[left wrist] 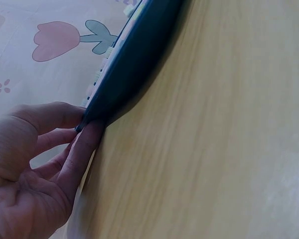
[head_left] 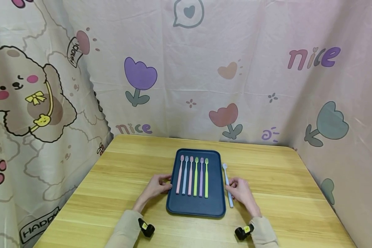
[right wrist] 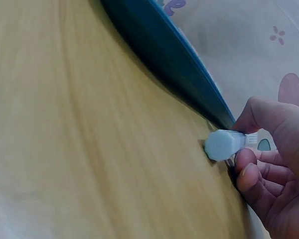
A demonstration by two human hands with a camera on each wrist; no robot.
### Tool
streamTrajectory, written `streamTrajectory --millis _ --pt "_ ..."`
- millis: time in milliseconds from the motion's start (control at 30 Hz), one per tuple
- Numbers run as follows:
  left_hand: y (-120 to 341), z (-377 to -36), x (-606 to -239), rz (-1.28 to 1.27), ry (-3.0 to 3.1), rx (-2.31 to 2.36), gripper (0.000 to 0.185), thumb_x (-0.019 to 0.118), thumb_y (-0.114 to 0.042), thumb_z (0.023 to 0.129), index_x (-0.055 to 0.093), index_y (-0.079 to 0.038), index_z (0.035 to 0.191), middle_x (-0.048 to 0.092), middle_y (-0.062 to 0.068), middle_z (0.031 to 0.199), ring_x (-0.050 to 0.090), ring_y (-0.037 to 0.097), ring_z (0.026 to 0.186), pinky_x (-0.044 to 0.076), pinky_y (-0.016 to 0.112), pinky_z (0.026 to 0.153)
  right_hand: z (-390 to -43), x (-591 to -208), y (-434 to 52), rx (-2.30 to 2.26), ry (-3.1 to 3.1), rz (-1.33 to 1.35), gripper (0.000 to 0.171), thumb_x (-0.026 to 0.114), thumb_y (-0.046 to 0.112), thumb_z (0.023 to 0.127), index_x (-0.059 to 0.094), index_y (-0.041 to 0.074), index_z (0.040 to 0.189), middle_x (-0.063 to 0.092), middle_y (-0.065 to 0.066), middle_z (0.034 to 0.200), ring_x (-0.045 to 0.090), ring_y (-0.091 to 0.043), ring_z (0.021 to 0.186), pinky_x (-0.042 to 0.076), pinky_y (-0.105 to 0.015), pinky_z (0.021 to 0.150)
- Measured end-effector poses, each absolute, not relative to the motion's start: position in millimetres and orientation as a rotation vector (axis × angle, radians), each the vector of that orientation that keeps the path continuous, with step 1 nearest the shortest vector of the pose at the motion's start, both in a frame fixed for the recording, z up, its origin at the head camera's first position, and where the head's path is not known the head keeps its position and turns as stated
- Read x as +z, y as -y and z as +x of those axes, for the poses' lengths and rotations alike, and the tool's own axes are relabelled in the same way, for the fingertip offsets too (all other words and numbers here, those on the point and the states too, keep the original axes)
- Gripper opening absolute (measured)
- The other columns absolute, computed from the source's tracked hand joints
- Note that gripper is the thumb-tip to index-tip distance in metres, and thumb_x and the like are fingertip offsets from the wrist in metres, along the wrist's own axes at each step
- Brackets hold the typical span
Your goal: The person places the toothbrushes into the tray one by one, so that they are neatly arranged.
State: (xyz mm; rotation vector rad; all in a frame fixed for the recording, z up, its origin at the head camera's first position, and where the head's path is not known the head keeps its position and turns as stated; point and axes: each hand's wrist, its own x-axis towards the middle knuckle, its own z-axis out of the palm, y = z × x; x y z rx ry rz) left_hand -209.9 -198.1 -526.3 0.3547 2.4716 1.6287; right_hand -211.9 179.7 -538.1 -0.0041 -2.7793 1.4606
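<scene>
- The pale toothbrush point(head_left: 227, 186) lies on the table point(head_left: 297, 193), just off the tray point(head_left: 186, 206)'s right edge.
- The right hand point(head_left: 242, 193) pinches its handle.
- It looks light, stiff and slick; mid-handle seems the best hold.
- The left hand point(head_left: 156, 186) pinches the tray's left edge.

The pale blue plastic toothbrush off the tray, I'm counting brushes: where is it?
In the head view, the pale blue toothbrush lies on the wooden table, beside the tray's right edge, pinched by the right hand.

six toothbrushes point(head_left: 193, 175) on tray point(head_left: 195, 206) | seventh toothbrush point(head_left: 227, 184) right, on table point(head_left: 111, 193)
</scene>
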Motion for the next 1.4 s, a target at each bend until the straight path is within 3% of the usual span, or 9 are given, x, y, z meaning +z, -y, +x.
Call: streamTrajectory --millis 433,767,1067,1400 --pt "198.1 -210.1 -526.0 0.356 -2.485 1.616 0.051 0.070 -0.006 0.090 0.056 0.010 0.136 0.063 0.032 0.125 0.070 0.017 0.082 0.061 0.026 0.066 -211.1 -534.7 -182.2 1.599 2.720 -0.048 0.011 0.067 0.005 0.085 0.065 -0.002 0.093 0.063 -0.004 0.067 0.055 -0.012 0.046 0.048 -0.027 0.038" --pt "197.2 -210.2 -528.1 0.355 -2.467 1.631 0.052 0.070 -0.005 0.090 0.055 0.011 0.137 0.063 0.033 0.125 0.068 0.008 0.078 0.062 0.026 0.067 -212.3 -526.6 -177.8 1.698 2.656 -0.006 0.016 0.069 0.004 0.087 0.065 -0.006 0.100 0.065 -0.007 0.068 0.052 -0.011 0.043 0.046 -0.026 0.039" --pt "196.9 -210.1 -528.9 0.350 -2.459 1.646 0.052 0.070 -0.004 0.090 0.055 0.010 0.137 0.062 0.032 0.125 0.070 0.015 0.083 0.062 0.027 0.068 -216.1 -520.3 -166.4 1.711 2.662 0.005 0.015 0.069 0.004 0.086 0.065 -0.005 0.098 0.062 -0.003 0.063 0.053 -0.012 0.044 0.047 -0.025 0.041" --pt "197.2 -209.2 -527.6 0.381 -2.478 1.626 0.051 0.070 -0.005 0.091 0.054 0.012 0.137 0.062 0.034 0.126 0.072 0.019 0.085 0.062 0.027 0.068 -217.2 -520.5 -146.6 1.601 2.692 0.039 0.025 0.070 0.003 0.085 0.066 -0.007 0.107 0.065 -0.005 0.070 0.056 -0.012 0.046 0.050 -0.026 0.041"
